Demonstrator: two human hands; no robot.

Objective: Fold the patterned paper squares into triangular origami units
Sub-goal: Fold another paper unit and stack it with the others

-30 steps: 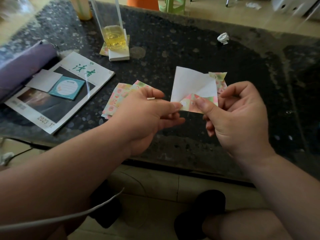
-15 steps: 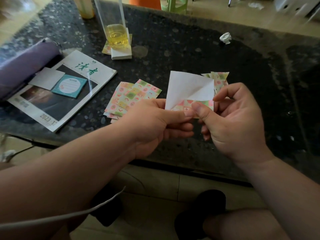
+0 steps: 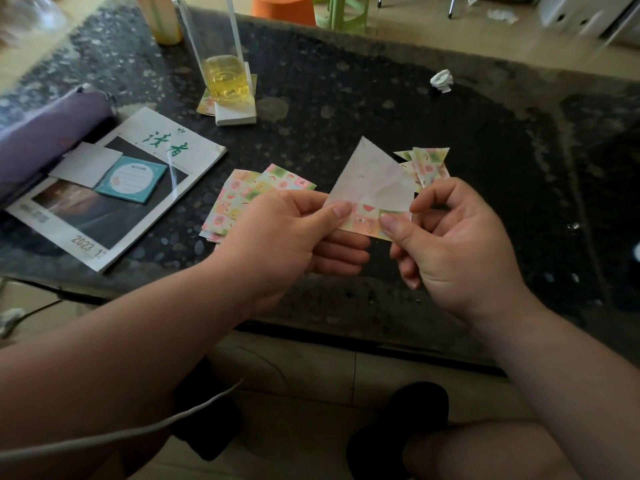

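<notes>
Holds one paper square (image 3: 372, 181) up over the near part of the table (image 3: 485, 133), between both hands. Pinches its near left corner with the left hand (image 3: 287, 237), thumb on top and fingers curled beneath; pinches the near right corner with the right hand (image 3: 460, 251) in the same way. Shows the white back turned up into a triangle pointing far, with a patterned strip along the near edge, so looks partway through a fold and not yet a finished unit. Leaves a few folded triangles (image 3: 431, 164) lying on the table just beyond the right hand, partly hidden by the held paper; cannot tell how many. Leaves a fanned stack of flat squares (image 3: 239, 199) on the table just beyond the left hand, yet to be folded. Reads, on that evidence, as early to middle: a few done, one in hand, several left. Elsewhere, has a magazine (image 3: 86, 216) at left, a glass (image 3: 227, 77) far left, a crumpled scrap (image 3: 442, 80) far right.
</notes>
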